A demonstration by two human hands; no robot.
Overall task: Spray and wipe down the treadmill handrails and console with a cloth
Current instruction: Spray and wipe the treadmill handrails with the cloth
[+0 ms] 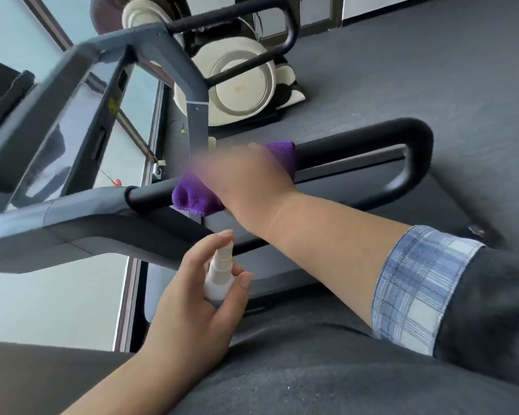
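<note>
Far left of both hands, the console is standing untouched. The left hand is curling round the white spray bottle, forefinger resting atop the nozzle, presumably keeping it ready below the rail. Above it, the right hand is pressing the purple cloth around the black handrail; motion blur is hiding its fingers, apparently mid-wipe.

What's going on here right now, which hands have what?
A person is cleaning a treadmill. The right hand, blurred, presses a purple cloth wrapped over the black foam handrail. The left hand holds a small white spray bottle below the rail, one finger over its nozzle. No spray is visible. The console sits to the left, untouched.
</note>
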